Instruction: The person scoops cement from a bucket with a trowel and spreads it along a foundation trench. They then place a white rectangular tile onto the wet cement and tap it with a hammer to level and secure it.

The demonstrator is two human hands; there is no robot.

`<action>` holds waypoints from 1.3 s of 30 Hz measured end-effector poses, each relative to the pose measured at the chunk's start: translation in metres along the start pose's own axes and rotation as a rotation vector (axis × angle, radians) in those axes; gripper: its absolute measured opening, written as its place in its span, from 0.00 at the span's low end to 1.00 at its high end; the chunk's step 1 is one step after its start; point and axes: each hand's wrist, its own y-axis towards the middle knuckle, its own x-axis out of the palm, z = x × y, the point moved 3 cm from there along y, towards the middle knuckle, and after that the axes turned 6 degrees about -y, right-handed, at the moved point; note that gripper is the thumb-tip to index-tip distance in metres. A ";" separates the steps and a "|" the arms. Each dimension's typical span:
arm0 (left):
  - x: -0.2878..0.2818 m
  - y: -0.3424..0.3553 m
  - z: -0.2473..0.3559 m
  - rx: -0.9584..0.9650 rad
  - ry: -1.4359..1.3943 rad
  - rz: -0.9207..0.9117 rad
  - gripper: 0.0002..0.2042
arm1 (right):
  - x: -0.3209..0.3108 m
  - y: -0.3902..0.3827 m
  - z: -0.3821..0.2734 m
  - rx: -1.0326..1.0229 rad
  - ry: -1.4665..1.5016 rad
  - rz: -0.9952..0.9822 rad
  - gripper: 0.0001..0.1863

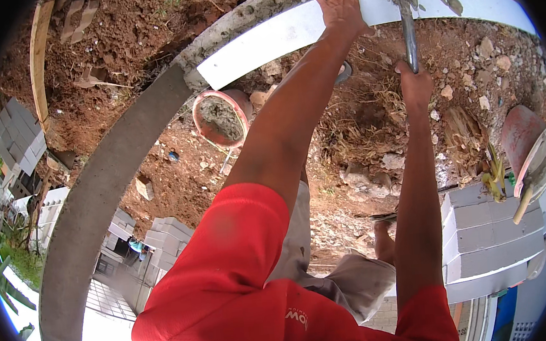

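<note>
Red sleeves (242, 268) nearest, left hand (337, 4) spread flat on white board (276, 37), right hand (416, 84) fisted around trowel (407, 28) just beside.

White board (289, 33) lies flat along the grey wall top, upper centre; mortar-caked metal trowel (407, 31) stands upright against it.

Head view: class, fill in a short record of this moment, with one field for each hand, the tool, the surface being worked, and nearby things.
Left hand: left hand pressed flat, fingers spread, on the long white board.
Right hand: right hand in a closed grip on the grey metal trowel.
Tool: its tip reaches the board's top edge, with wet mortar there.
Surface: grey curved concrete wall top, mortar along it.
Nearby: red bucket of mortar on red soil below; stacked pale concrete blocks at right.
</note>
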 end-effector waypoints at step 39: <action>-0.032 -0.089 -0.268 -0.103 -0.927 -0.492 0.26 | 0.099 -0.108 -0.059 -0.522 0.009 -0.200 0.17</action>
